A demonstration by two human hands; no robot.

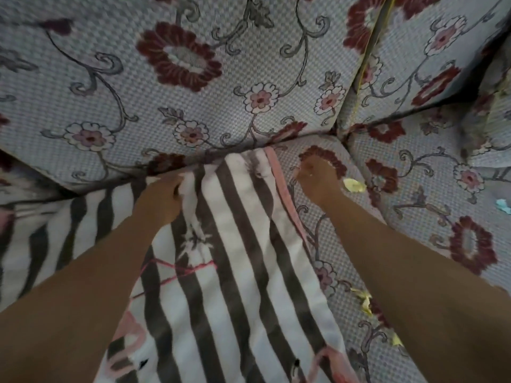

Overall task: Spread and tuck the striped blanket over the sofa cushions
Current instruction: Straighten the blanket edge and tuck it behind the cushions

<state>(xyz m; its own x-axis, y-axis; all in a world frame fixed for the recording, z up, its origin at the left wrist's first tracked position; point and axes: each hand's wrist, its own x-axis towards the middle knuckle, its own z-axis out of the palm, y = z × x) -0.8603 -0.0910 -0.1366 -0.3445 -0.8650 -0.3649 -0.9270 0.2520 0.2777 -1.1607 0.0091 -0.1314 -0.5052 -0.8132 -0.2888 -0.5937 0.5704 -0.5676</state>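
The striped blanket (240,244), dark brown and white with a pink edge, lies over the seat cushion (331,244) of the floral sofa. Its top edge goes into the crease under the back cushion (193,78). My left hand (163,197) presses down on the blanket's top part beside that crease, fingers bunched in the cloth. My right hand (318,178) is closed in a fist on the bare seat cushion, just right of the blanket's pink border and apart from it.
A second back cushion (431,51) and seat cushion (442,189) adjoin on the right, with a dark gap between them. Small yellow scraps (354,185) and a pale blue scrap (503,205) lie on the seat.
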